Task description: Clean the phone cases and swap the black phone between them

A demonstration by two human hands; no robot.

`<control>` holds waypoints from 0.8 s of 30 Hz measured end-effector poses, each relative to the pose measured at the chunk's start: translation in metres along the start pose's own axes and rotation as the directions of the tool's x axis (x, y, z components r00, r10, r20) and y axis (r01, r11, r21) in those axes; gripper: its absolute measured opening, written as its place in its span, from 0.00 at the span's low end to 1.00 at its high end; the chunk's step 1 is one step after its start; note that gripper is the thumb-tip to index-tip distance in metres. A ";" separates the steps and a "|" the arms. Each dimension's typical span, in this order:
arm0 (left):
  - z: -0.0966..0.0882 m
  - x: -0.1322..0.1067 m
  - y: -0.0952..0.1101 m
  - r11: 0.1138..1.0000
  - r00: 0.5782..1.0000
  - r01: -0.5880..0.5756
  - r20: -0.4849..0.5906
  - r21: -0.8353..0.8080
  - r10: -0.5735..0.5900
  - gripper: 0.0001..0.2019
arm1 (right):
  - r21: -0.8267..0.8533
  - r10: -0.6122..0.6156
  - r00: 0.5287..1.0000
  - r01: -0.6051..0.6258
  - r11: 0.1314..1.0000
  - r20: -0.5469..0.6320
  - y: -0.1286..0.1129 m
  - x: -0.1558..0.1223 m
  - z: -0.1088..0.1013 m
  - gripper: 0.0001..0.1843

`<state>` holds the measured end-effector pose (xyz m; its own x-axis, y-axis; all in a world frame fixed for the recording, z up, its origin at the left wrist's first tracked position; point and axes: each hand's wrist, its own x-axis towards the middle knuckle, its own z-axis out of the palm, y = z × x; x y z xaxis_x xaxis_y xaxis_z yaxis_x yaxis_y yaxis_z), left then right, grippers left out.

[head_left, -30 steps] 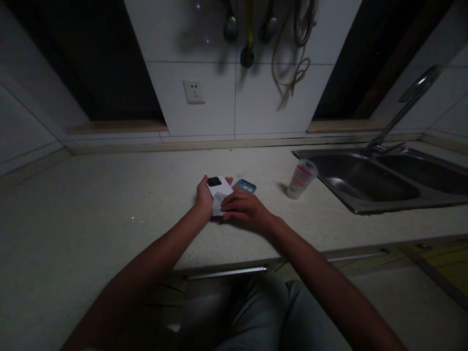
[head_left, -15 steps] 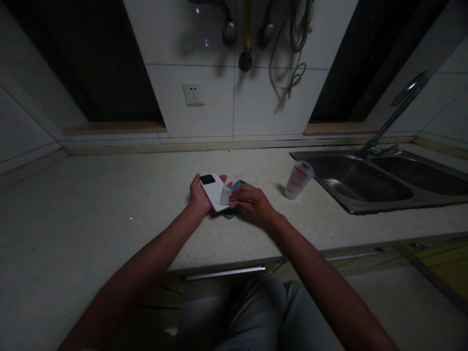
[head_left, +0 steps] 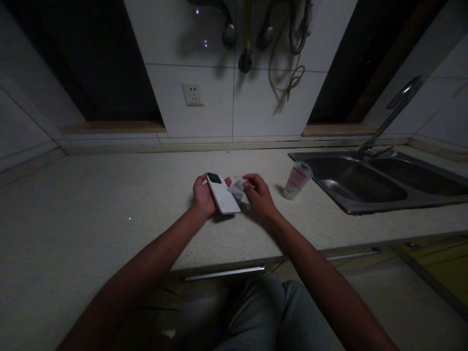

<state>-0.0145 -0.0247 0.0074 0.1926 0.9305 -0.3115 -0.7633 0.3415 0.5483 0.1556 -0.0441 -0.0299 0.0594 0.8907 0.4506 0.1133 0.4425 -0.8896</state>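
A white smartphone (head_left: 224,197) with a black camera block lies tilted in my left hand (head_left: 204,196), its back facing up. My left fingers wrap round its edges from below. Just right of the phone, my right hand (head_left: 259,194) pinches a thin whitish wipe (head_left: 238,189), which looks like tissue or cloth. The wipe hangs beside the phone's right edge; whether it touches the phone I cannot tell. Beneath the hands, a bluish flat object on the counter is mostly hidden.
A clear plastic cup (head_left: 297,180) with red print stands right of my right hand on the pale counter (head_left: 109,204). Beyond it is a steel double sink (head_left: 351,210) with a tall faucet (head_left: 387,119). A wall socket (head_left: 192,94) and looped cables (head_left: 288,83) are at the back.
My right hand has moved right with the wipe, off the phone's lower back. The phone has shifted slightly right and turned a little in my left hand.
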 end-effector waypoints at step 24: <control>-0.011 0.015 -0.015 0.962 0.979 -0.160 0.157 0.220 0.127 0.22 | -0.008 0.231 0.896 -0.246 0.969 0.378 -0.014 -0.007 0.002 0.25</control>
<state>-0.0069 -0.0170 -0.0141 0.1887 0.9754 -0.1138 -0.6298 0.2091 0.7481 0.1518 -0.0565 -0.0211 -0.2958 0.9399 0.1707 0.1036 0.2092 -0.9724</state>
